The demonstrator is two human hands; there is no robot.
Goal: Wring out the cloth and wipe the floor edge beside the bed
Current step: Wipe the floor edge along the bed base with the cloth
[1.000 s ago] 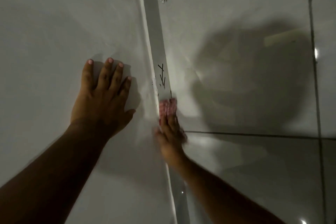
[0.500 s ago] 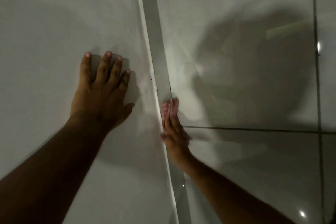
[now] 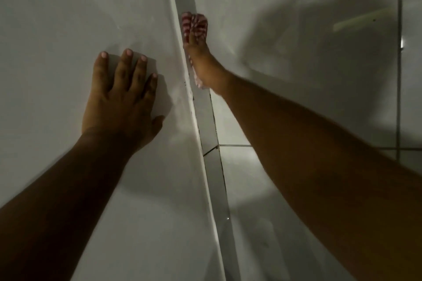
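Nearest, the left hand lies flat, fingers spread, holding nothing, on the pale surface left of the edge. Beyond it the right hand presses the pink striped cloth onto the grey floor edge, cloth protruding past the fingertips. The strip's long axis runs away from the viewer; the right hand likely strokes along it. No legible writing.

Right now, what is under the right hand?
Under the right hand lies a pink striped cloth, pressed along the grey strip where wall meets floor. Cloth shows past the fingertips and beside the wrist; the part beneath the palm is covered.
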